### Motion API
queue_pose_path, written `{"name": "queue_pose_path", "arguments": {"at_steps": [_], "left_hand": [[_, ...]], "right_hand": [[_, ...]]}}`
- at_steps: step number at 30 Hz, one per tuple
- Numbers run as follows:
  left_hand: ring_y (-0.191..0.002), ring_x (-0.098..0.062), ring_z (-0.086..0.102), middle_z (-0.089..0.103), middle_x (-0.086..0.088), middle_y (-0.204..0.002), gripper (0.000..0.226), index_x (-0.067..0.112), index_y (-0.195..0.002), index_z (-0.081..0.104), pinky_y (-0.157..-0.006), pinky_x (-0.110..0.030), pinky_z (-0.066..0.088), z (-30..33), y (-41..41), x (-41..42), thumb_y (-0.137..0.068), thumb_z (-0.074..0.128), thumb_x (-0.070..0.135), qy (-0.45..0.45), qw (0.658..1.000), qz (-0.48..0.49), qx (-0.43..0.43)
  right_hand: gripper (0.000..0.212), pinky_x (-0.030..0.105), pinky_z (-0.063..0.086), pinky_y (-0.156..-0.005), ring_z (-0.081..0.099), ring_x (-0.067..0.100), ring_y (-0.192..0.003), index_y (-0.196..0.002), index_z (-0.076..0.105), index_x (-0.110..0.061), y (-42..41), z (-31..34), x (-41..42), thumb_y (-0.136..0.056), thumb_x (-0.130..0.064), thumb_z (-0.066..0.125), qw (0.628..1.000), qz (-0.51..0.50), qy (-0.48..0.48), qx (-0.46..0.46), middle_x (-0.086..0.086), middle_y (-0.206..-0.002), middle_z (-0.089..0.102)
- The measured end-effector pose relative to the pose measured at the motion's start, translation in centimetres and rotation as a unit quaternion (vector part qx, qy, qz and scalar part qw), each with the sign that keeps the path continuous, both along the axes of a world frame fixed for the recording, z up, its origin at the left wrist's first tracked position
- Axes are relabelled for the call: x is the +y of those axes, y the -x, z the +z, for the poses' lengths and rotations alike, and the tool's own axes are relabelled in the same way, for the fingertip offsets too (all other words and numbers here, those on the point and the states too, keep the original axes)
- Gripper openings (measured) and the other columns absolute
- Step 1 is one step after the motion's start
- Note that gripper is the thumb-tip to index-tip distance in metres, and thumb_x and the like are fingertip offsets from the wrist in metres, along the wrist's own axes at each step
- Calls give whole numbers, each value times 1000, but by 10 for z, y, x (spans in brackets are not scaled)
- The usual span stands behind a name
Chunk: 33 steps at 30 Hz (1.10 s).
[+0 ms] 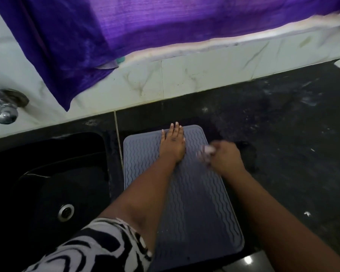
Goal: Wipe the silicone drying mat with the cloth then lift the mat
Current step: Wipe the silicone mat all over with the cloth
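Observation:
A grey silicone drying mat with wavy ridges lies flat on the black counter, its long side running away from me. My left hand rests flat on the mat's far end, fingers spread, pressing it down. My right hand sits over the mat's right edge, blurred by motion, fist closed around a small pale cloth that touches the mat.
A black sink with a steel drain lies directly left of the mat. A chrome tap juts from the white tiled wall at the far left. A purple curtain hangs over the wall. The black counter stretches to the right.

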State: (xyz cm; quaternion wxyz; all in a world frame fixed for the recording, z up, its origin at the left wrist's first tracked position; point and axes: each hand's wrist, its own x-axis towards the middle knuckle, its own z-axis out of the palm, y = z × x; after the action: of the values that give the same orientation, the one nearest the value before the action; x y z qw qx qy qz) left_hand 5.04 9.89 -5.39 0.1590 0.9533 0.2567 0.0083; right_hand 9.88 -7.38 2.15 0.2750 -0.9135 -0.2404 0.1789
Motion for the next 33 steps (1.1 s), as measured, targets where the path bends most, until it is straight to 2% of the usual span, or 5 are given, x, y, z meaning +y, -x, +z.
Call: {"name": "queue_pose_path", "arguments": {"at_steps": [8,19,23,28,33], "left_hand": [[-150,-20,15,20,-7,-161,53,10,-153,25,-123,-33,2,-13,43,-38,-102,35,20,44,996,-9,-71],[-151,-18,6,11,-3,-164,56,13,-156,16,-120,-31,-5,-22,39,-40,-102,27,23,20,998,-1,-51],[-151,-19,6,9,-4,-164,53,14,-155,16,-122,-35,-1,-11,41,-39,-104,26,24,64,997,-1,-47],[-145,-23,28,29,-4,-158,55,17,-151,29,-117,-39,21,-12,80,-77,-99,40,32,42,995,-1,-93],[-151,-16,9,10,2,-164,56,18,-156,13,-121,-36,7,-23,86,-87,-104,27,32,48,997,4,-60]], "right_hand": [[30,37,46,-85,49,29,-108,-119,64,-20,1,-36,27,-93,-23,50,970,156,114,-145,6,-118,62],[18,31,55,-78,65,22,-93,-95,69,-12,81,-19,-71,-81,-24,69,968,114,225,10,6,-96,67],[6,17,53,-54,68,13,-72,-80,71,-16,45,10,-48,-76,-18,76,996,27,52,69,1,-77,71],[40,40,45,-97,49,32,-115,-134,52,-21,36,-20,-11,-94,-21,51,980,133,134,-68,12,-128,53],[32,42,45,-94,50,28,-111,-125,57,-27,61,-39,-36,-94,-29,46,965,160,155,-136,5,-124,59]]}}
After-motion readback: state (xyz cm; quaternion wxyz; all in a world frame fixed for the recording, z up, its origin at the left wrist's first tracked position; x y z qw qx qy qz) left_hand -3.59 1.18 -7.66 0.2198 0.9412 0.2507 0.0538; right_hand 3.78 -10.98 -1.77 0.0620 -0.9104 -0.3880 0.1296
